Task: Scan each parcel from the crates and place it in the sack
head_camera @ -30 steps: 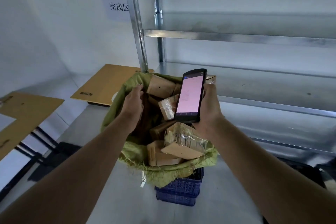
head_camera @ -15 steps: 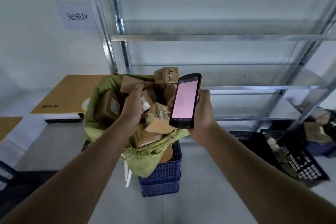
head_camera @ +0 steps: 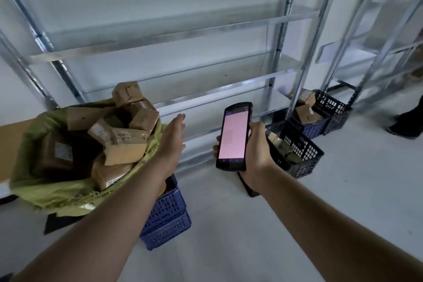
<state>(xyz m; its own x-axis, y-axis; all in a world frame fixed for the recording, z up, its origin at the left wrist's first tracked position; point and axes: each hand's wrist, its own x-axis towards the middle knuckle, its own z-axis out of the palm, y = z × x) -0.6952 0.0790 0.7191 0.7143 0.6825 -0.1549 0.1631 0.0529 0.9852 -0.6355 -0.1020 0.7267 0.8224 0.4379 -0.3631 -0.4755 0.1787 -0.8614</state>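
Two hands divide the work. The right hand [head_camera: 256, 155] wraps around a handheld scanner [head_camera: 234, 136], its pink-lit screen tilted toward the wearer so it can be read. The left hand [head_camera: 174, 142] is empty, fingers straight and relaxed, free to fetch.

That hand hangs just off the three o'clock edge of the green sack [head_camera: 45, 190]. The sack rests on stacked blue crates [head_camera: 169, 210] at nine o'clock from the scanner, probably to bring its mouth within easy reach.

It is heaped: brown, taped parcels [head_camera: 123, 142] crowd above the rolled rim, one perched at its twelve o'clock. Others lie in a black crate [head_camera: 299, 151] at three o'clock of the right hand, and in further crates [head_camera: 313, 127] at one o'clock, beneath the metal shelving [head_camera: 206, 30]. The next pick looks due there.
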